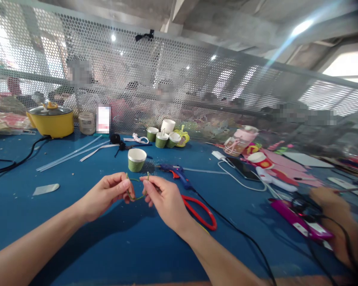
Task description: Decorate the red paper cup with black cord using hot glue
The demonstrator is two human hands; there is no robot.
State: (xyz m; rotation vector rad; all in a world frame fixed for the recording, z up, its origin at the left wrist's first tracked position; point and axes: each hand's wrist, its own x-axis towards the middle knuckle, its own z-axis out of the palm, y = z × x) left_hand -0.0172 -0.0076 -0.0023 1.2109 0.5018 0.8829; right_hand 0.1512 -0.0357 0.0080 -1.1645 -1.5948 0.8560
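Observation:
A thin green cord (139,198) is bent into a loop between my two hands above the table. Its left side is pinched in the fingers of my left hand (111,191). My right hand (165,198) pinches the other side, with one short end poking up past the fingertips. Just beyond my hands stands a small green cup (136,162) with a white inside. To its right lies a blue hot glue gun (183,178) with a red trigger. A red loop-shaped handle (207,218) shows beside my right wrist; the rest of it is hidden.
Several small cups (161,140) stand near the perforated metal screen (179,87). Clear glue sticks (70,155) and a yellow electric pot (52,121) are on the left. Rightward lie a phone (243,168), a purple power strip (301,222), cables and another person's blurred arm (334,214).

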